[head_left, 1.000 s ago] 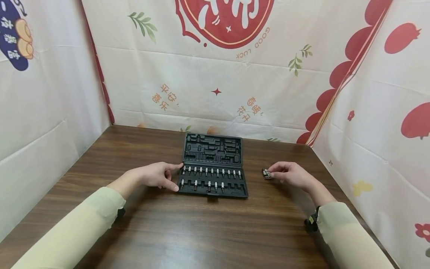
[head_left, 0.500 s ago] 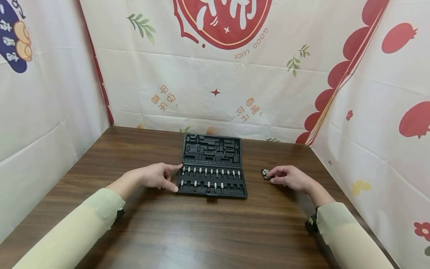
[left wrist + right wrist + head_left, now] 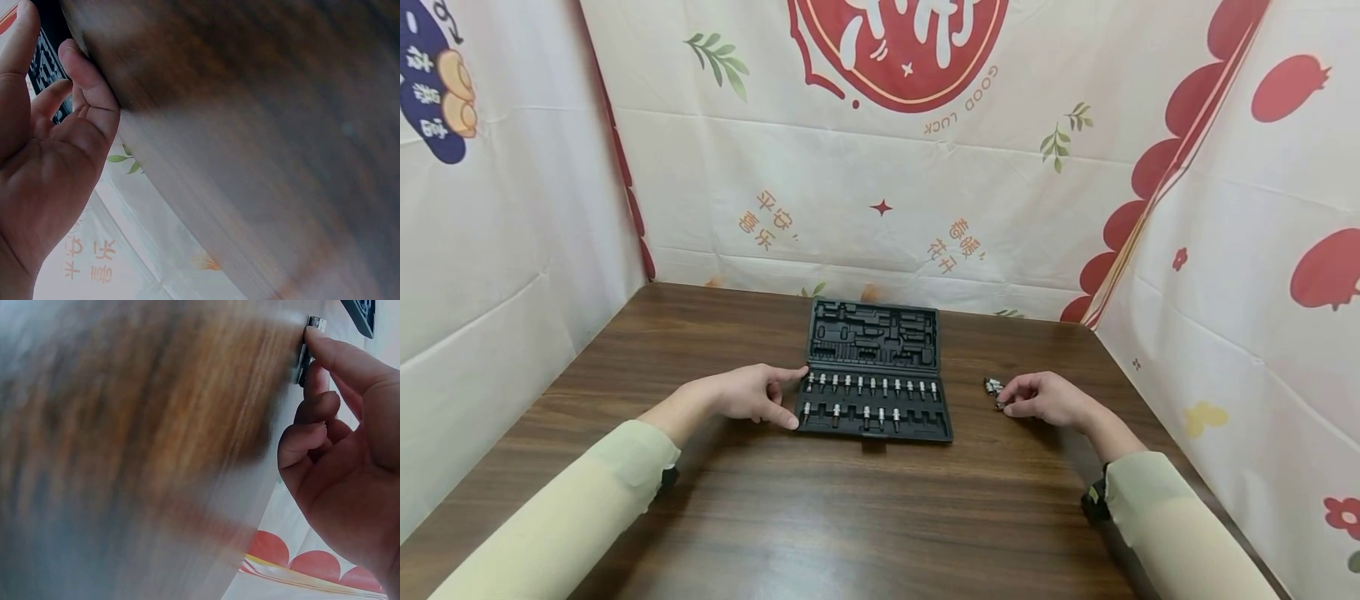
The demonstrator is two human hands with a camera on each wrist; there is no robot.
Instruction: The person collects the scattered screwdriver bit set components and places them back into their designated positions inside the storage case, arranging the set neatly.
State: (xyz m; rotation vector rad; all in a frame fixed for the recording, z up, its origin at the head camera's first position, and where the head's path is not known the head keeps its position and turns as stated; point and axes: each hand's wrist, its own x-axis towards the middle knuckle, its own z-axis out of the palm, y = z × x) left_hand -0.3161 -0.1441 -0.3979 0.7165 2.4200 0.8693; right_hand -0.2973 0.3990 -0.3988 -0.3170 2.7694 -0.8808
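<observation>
An open black socket case [image 3: 876,429] lies on the table, with silver bit sockets [image 3: 872,383] in its back row and several more in its front row. My left hand [image 3: 752,392] is at the case's left side, its index finger and thumb spread and touching the edge near two corners. Right of the case, my right hand [image 3: 1048,402] pinches a bit socket [image 3: 317,324] with a silver end and dark shank, low at the table. Its fingers partly hide that piece in the head view. Other loose bit sockets [image 3: 992,386] lie just beyond those fingertips.
The brown wooden table [image 3: 850,517] has printed cloth walls behind and on both sides. The case's molded lid [image 3: 876,333] leans back toward the rear cloth [image 3: 820,150]. Several slots at the front row's right hold no sockets.
My right hand has drawn slightly toward me, separating one bit socket from the loose group. The left hand stays at the case's edge.
</observation>
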